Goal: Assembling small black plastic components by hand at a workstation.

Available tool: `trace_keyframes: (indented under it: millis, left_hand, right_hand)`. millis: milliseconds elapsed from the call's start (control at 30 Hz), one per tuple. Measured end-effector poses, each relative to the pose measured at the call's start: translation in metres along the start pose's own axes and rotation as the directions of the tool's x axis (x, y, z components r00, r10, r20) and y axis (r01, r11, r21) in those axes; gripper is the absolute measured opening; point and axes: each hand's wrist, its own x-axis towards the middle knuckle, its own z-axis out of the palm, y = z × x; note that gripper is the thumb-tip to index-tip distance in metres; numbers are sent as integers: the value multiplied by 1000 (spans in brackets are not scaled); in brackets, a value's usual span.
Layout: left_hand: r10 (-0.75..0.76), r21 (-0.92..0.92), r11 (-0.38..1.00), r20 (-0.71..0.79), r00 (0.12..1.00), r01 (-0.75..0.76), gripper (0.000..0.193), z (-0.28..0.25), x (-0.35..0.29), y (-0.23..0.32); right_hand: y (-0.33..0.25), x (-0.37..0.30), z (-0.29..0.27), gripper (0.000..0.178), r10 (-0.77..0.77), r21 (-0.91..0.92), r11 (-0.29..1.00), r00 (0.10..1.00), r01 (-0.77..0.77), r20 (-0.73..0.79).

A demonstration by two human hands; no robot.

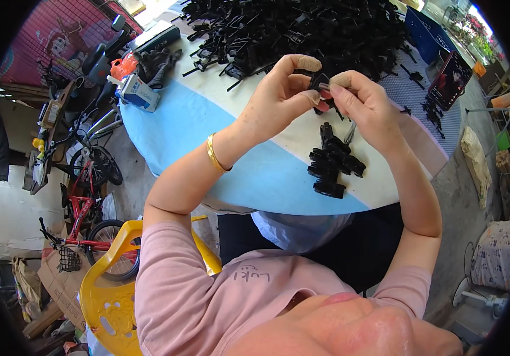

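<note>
Both hands meet above the middle of the counter (231, 160), which is round and covered in a white and light-blue cloth; the left hand (279, 95) has its grip closed on a small black plastic part (318, 79), thumb and forefinger pinching it from the left; the right hand (365, 104) closes its grip on the same part from the right, fingertips touching those of the left; two fingertips wear tan bandage wraps, one on each hand; a gold bangle (214, 154) circles the left wrist.

Just below the hands, toward the near edge of the counter, lies a small cluster of black parts (333, 161), stacked loosely and touching one another; a thin metal piece shows beside the cluster under the right hand, too small to make out clearly.

Along the far edge spreads a large heap of black plastic pieces (302, 29), tangled and overlapping; at the left edge sit a small blue and white box (139, 92) and an orange bag (125, 64); near the right edge stands a phone (450, 80), tilted, its screen lit.

Off the counter to the left stand a red bicycle (86, 219) and a yellow plastic chair (112, 291).
</note>
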Motion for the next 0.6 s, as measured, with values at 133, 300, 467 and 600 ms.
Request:
trace_keyframes:
  millis: [133,300,467,600]
  left_hand:
    - [158,153,978,-119,980,-139,29,7,-3,-8]
    - [253,217,952,-158,955,-216,24,14,-6,-11]
    - [242,158,964,-167,956,-216,24,14,-6,-10]
    - [219,102,974,-167,961,-205,24,11,-6,-12]
  right_hand:
    - [-4,0,3,14,25,-29,999,1000,-25,18]
    - [-4,-2,6,13,-1,19,1000,1000,0,14]
    - [-9,-4,9,12,-38,-34,999,999,37,-26]
    - [-7,-3,10,12,23,50,998,999,-22,-24]
